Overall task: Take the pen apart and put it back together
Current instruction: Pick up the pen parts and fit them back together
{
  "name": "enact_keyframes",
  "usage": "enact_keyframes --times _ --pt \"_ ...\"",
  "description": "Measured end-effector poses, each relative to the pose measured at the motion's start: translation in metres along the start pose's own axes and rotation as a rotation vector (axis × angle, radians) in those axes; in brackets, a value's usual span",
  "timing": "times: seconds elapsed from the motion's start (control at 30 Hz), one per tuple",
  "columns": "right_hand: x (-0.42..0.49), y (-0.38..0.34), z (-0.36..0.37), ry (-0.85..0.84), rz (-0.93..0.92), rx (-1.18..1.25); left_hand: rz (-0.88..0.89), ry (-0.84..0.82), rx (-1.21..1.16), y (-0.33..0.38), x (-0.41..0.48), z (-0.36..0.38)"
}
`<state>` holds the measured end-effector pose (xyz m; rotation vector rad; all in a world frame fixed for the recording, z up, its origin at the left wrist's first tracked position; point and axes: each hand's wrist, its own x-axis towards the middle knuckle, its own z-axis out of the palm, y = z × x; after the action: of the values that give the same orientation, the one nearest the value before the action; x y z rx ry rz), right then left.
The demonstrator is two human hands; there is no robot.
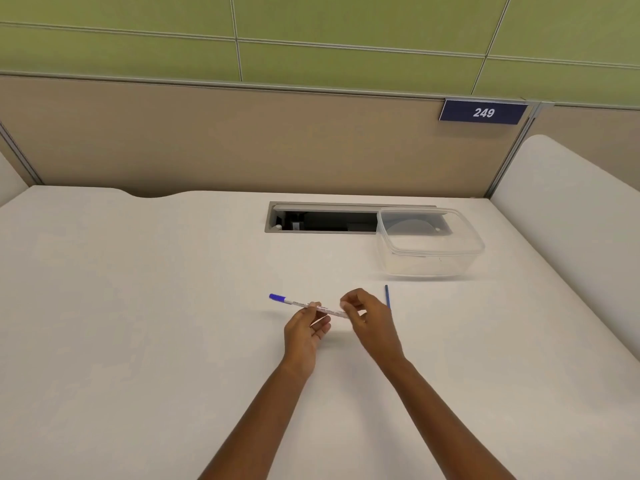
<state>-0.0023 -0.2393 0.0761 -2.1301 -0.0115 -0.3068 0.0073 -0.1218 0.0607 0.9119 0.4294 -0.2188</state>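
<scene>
The pen barrel [297, 303] is white with small print and a blue end pointing left. It hangs a little above the white desk [138, 323], near its middle. My left hand [304, 327] pinches the barrel at mid-length. My right hand [367, 317] grips the barrel's right end, which its fingers hide. A thin blue refill [387, 295] lies on the desk just beyond my right hand, partly covered by it.
A clear plastic container [429, 242] with its lid on stands at the back right. Beside it an open cable slot [322, 220] is cut into the desk. A beige partition with a "249" sign [483, 112] closes off the far edge.
</scene>
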Motion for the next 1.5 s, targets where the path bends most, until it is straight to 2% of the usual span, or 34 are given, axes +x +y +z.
enact_keyframes --times 0.13,0.3,0.43,0.67,0.73,0.83,0.97,1.03,1.17,1.3,1.5 --pt "0.013 0.024 -0.018 0.11 0.062 -0.242 -0.042 0.062 -0.118 0.005 0.002 0.002" --pt "0.026 0.05 -0.026 0.045 0.232 -0.499 -0.07 0.079 -0.189 0.006 0.0 -0.001" --pt "0.027 0.057 -0.027 -0.03 0.322 -0.581 -0.078 0.09 -0.235 0.008 -0.002 -0.002" --pt "0.026 0.058 -0.022 -0.016 0.31 -0.589 -0.083 0.091 -0.304 0.011 -0.004 -0.003" --pt "0.026 0.056 -0.023 0.011 0.375 -0.476 -0.086 0.09 -0.32 0.012 -0.004 -0.003" --pt "0.025 0.045 -0.024 0.078 0.505 -0.11 -0.095 0.082 -0.353 0.013 -0.007 -0.003" --pt "0.019 0.02 -0.024 0.087 0.536 0.44 -0.117 0.078 -0.404 0.014 -0.011 -0.001" --pt "0.016 0.007 -0.022 0.097 0.509 0.599 -0.129 0.074 -0.428 0.013 -0.013 0.0" --pt "0.011 -0.013 -0.017 0.107 0.385 0.71 -0.128 0.069 -0.459 0.012 -0.019 0.005" --pt "0.009 -0.024 -0.013 0.112 0.261 0.717 -0.133 0.056 -0.466 0.013 -0.024 0.01" --pt "0.008 -0.029 -0.013 0.115 0.205 0.758 -0.151 0.06 -0.503 0.017 -0.03 0.017"
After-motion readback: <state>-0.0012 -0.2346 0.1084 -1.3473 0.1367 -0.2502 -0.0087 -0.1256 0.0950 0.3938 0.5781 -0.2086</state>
